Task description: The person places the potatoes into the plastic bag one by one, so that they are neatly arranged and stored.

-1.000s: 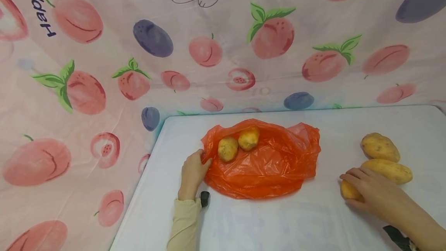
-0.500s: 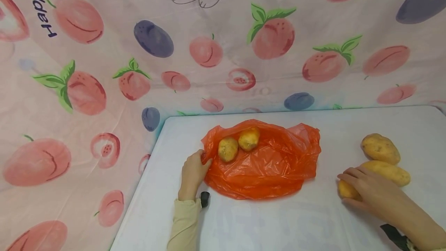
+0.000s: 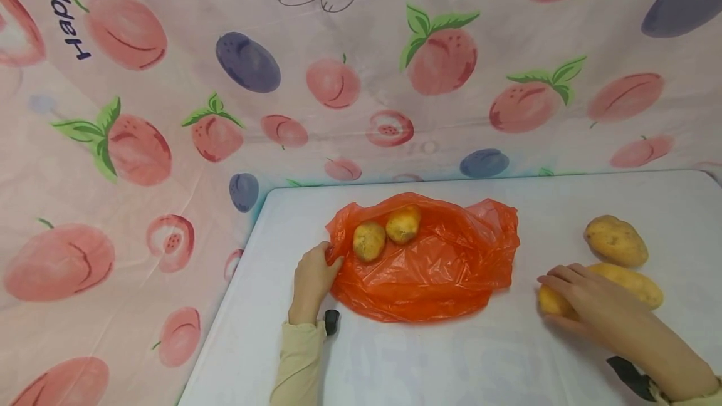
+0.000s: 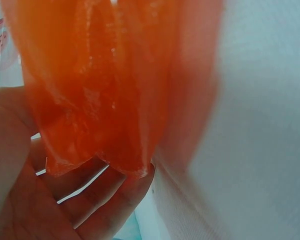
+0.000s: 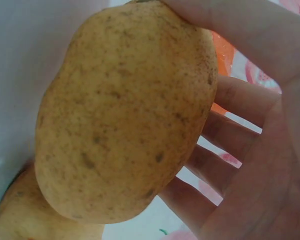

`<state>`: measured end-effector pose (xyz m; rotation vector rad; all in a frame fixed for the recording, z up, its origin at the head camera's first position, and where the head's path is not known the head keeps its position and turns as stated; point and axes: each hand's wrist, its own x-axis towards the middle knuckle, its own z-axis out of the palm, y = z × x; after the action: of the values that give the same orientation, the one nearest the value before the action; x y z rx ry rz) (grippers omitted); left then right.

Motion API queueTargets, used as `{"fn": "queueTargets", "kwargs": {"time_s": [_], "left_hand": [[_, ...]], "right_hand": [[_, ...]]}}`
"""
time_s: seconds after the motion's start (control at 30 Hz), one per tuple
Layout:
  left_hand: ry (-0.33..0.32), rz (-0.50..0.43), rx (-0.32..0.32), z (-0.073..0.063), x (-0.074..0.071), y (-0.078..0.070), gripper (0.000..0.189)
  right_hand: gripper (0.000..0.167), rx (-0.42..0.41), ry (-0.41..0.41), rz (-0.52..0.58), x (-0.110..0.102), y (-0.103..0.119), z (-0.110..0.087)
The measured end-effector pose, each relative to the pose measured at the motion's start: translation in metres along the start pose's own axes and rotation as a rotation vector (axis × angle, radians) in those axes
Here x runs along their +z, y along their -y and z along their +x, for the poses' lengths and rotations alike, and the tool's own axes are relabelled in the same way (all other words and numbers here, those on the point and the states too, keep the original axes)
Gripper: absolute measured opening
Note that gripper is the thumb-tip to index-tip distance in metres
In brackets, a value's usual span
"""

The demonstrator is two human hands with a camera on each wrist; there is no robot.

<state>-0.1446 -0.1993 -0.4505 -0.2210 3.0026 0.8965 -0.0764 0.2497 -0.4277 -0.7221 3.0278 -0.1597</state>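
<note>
A crumpled orange plastic bag (image 3: 429,268) lies spread on the white table. Two potatoes rest on its left part: a rounder potato (image 3: 369,242) and, just behind it, another potato (image 3: 403,224). My left hand (image 3: 314,277) holds the bag's left edge, its fingers behind the thin plastic (image 4: 105,100) in the left wrist view. On the right, my right hand (image 3: 592,306) grips a large speckled potato (image 5: 125,115) between thumb and fingers. Right behind that hand lies a long potato (image 3: 634,284), partly covered by it. Farther back sits one more potato (image 3: 617,240).
The white table (image 3: 440,368) meets a pink fruit-print cloth (image 3: 395,49) at its back and left edges. A black wrist device (image 3: 331,322) shows beside my left cuff, and another dark device (image 3: 630,378) beside the right wrist.
My right hand has shifted a little to the left with the potato in it. The long potato behind it has edged slightly left too. The left hand and bag stay where they were.
</note>
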Motion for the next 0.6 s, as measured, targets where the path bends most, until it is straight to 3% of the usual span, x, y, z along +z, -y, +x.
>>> {"fn": "queueTargets", "kwargs": {"time_s": [0.27,0.6], "left_hand": [[0.006,-0.002,-0.013,-0.0003,-0.0002,-0.0008,0.046],[0.006,0.001,-0.01,-0.0007,-0.0005,-0.0009,0.045]], "right_hand": [[0.047,-0.003,0.015,0.007,-0.0032,0.0037,0.0046],[0.047,-0.036,-0.029,0.016,-0.0098,0.0083,0.0098]]}}
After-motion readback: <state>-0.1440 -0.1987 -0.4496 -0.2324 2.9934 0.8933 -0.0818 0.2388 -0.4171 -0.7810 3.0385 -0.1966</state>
